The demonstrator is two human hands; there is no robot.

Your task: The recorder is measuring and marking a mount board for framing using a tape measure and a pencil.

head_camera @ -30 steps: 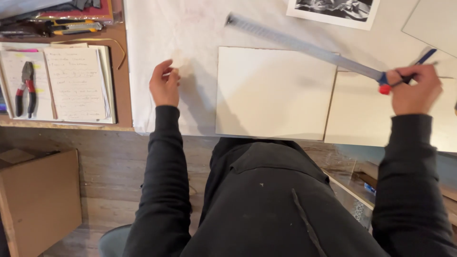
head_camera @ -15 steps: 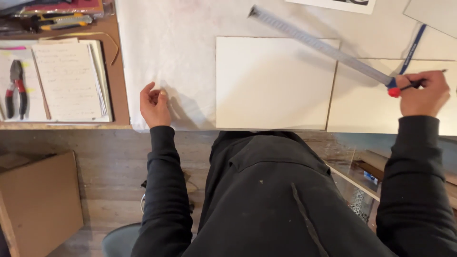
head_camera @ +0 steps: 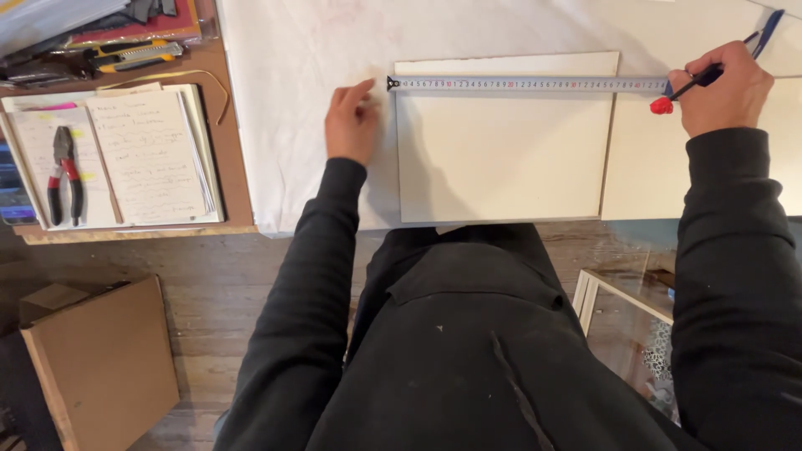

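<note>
Just beyond the fingertips of our left hand (head_camera: pixel 352 125) the hooked end of a tape measure (head_camera: pixel 526 83) sits at the left edge of a cream board (head_camera: pixel 501 150). The fingers lie flat, close together, pressing the white sheet (head_camera: pixel 292 100) that covers the table, beside the board and not quite on it. The tape runs straight across the board's upper part to our right hand (head_camera: pixel 725 90), whose fingers are curled tight, pinching a dark blue pen (head_camera: pixel 756 38) and holding the tape's far end by its red tab (head_camera: pixel 662 106). Under those knuckles lies a second cream board (head_camera: pixel 643 167), butted against the first. Well to the left of the left fingers, a handwritten notebook (head_camera: pixel 142 159) and red-handled pliers (head_camera: pixel 65 171) rest on the wooden bench (head_camera: pixel 234 167). Below, a cardboard box (head_camera: pixel 109 359) stands on the plank floor (head_camera: pixel 217 292).
</note>
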